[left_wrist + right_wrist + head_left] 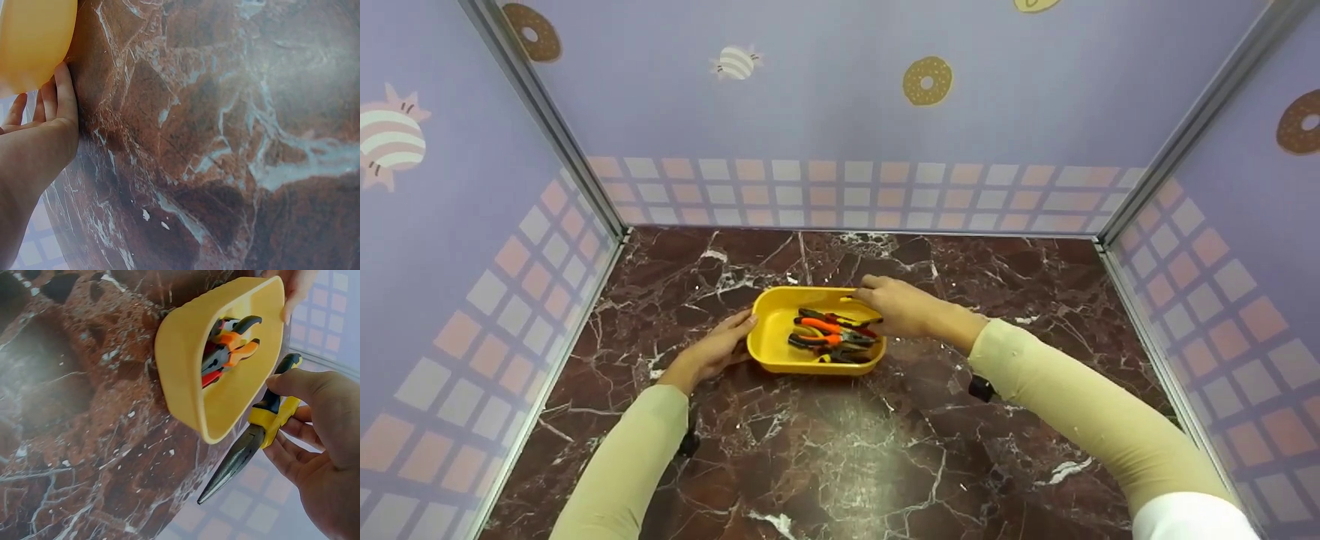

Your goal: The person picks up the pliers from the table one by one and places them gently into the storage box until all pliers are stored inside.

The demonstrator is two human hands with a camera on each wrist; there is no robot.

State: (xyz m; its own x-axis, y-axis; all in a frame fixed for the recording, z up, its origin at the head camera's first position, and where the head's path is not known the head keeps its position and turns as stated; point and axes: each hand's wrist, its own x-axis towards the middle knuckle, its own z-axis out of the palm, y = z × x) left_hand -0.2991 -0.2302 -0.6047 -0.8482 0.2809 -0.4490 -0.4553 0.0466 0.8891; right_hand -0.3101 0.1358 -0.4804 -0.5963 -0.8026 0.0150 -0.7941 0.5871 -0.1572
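Observation:
A shallow yellow plastic bin (771,337) sits on the dark marbled surface with several pliers lying toward its right end. Among these are pliers with orange-and-black handles (819,325). My left hand (716,349) rests against the bin's left end, its fairly straight fingers touching the outer wall and rim. Over the right end, my right hand (900,304) grips needle-nose pliers (253,433) with yellow-and-black handles between thumb and fingers. In the right wrist view their pointed nose angles down and left, outside the rim. The right hand partly hides them in the head view.
The brown-red marbled surface (840,450) spreads around the bin. Behind it stands a lilac panel (840,112) printed with doughnuts and a tile pattern. Similar panels (420,262) close in the left and right sides, joined by metal corner posts (562,127).

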